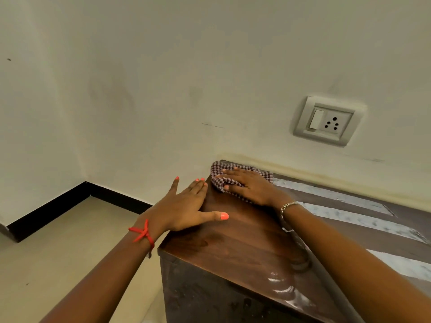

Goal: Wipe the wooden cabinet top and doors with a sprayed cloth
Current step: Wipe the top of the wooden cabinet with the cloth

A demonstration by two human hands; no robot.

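You get a soft, even indoor light, somewhat dim, with a warm yellowish cast on the wall (pixel 163 66). White glare streaks the glossy cabinet top (pixel 245 241) near its front edge at lower right. Your right forearm (pixel 349 252) lays a blurred dark shadow on the wood just beside it. The wide lens bows the black skirting (pixel 58 206) and stretches things at the frame's edges; fine detail is slightly soft throughout.

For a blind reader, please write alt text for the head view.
A right hand presses a checked cloth on the far corner of a wooden cabinet top. The left hand rests open at its left edge.
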